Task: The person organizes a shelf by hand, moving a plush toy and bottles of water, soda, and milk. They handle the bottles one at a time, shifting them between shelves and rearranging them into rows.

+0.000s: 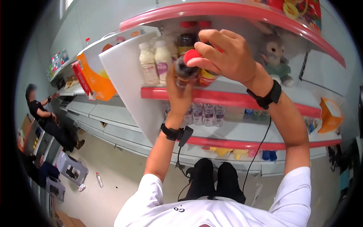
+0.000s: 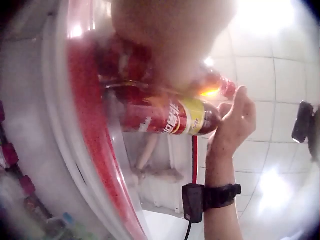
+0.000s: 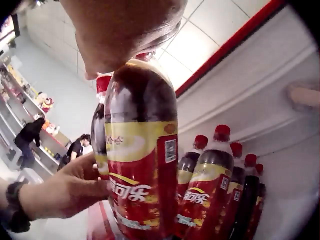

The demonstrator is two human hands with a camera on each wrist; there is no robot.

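At the shelf's (image 1: 227,97) front edge, the left hand (image 1: 177,94) cups the side of a cola bottle (image 1: 185,72), fingers curled against its body. The right hand (image 1: 223,53) wraps the red cap from above, possibly gripping a second bottle too; the blur hides that. Keep the bottle upright, support it low, and slide it back beside the row of colas (image 3: 220,200) without knocking them.

Shop, red-edged shelves (image 1: 234,100) stocked with drink bottles (image 1: 155,62), plush toys (image 1: 278,56)
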